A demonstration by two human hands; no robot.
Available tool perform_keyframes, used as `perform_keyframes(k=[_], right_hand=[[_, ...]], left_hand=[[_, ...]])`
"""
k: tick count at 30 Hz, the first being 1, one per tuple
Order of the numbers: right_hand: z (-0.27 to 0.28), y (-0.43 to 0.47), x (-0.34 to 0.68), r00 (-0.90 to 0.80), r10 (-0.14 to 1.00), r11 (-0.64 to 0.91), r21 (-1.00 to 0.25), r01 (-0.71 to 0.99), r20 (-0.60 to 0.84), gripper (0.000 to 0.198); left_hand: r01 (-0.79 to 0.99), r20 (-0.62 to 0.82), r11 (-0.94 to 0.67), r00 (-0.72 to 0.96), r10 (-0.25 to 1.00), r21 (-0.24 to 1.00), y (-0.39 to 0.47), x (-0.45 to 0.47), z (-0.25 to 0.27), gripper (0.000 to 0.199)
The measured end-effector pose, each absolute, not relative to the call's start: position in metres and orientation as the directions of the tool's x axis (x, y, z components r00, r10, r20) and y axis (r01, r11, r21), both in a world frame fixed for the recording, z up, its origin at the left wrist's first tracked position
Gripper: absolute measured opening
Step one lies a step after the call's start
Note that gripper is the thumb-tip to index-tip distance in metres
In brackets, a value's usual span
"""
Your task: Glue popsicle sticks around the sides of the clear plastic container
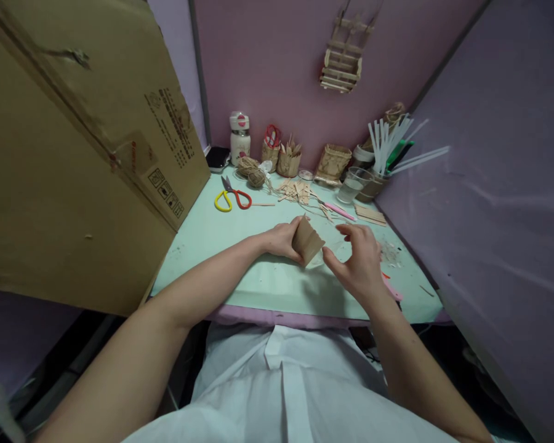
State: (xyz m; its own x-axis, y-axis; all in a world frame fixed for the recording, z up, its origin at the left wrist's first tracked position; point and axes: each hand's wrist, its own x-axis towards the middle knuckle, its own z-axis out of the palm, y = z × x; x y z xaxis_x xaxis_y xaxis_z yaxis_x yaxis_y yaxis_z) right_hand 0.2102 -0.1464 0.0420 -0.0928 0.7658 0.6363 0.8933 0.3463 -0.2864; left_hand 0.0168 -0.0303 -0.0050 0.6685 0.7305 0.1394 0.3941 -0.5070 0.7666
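The left hand (284, 239) has its fingers clamped on a brown piece (308, 242), flat-faced and wood-like, with a stepped, jagged edge; it is held tilted above the near middle of the desk (244, 283). The right hand (357, 261) is empty and curved, thumb and fingers apart. Its thumb tip is right by the piece's corner — whether they touch, I cannot tell.

A smooth, pale green sheet covers the desk. Beyond the hands lie scissors (231, 191) with one yellow and one red handle loop, fuzzy balls of twine (256, 178), a loose heap of thin wood scraps (295, 191), a slim pink tool (340, 211) and a row of flat sticks (370, 215). Along the back stand a white bottle (240, 144), a pot of sticks (289, 164), a small woven-looking box (333, 163), a clear cup (349, 186) and a bundle of translucent white rods (384, 144). A slatted wooden hanging (340, 72) is on the pink wall.

A big cardboard box (83, 166) walls off the left side, and the right forearm partly hides a pink object (391, 288). The cardboard carries dark printed lines, handling symbols in squares and red marks on its tape, all too small to read.
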Motion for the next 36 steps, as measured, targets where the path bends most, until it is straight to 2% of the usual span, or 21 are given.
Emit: perform_keyframes(k=[3, 5, 9, 13, 19, 36], right_hand=[[0.018, -0.155, 0.215, 0.005, 0.767, 0.328, -0.398, 0.857, 0.642, 0.072], [-0.003, -0.158, 0.216, 0.038, 0.81, 0.31, -0.483, 0.819, 0.585, 0.091], [-0.031, -0.155, 0.211, 0.077, 0.892, 0.238, -0.608, 0.758, 0.445, 0.112], [-0.03, -0.15, 0.201, 0.119, 0.904, 0.19, -0.635, 0.749, 0.411, 0.119], [-0.028, -0.15, 0.192, 0.182, 0.899, 0.126, -0.633, 0.764, 0.399, 0.125], [-0.033, -0.149, 0.196, 0.187, 0.897, 0.133, -0.649, 0.749, 0.4, 0.124]], left_hand=[[0.418, 0.09, -0.518, 0.708, 0.701, 0.746, -0.026, 0.014, -0.005, 0.132], [0.368, 0.103, -0.519, 0.732, 0.674, 0.771, -0.021, 0.012, -0.006, 0.137], [0.238, 0.166, -0.515, 0.767, 0.62, 0.824, -0.016, 0.014, -0.012, 0.138], [0.196, 0.183, -0.52, 0.787, 0.589, 0.831, -0.018, 0.021, -0.016, 0.132], [0.2, 0.209, -0.53, 0.763, 0.612, 0.824, -0.025, 0.024, -0.015, 0.125], [0.226, 0.193, -0.52, 0.75, 0.633, 0.824, -0.028, 0.023, -0.012, 0.12]])
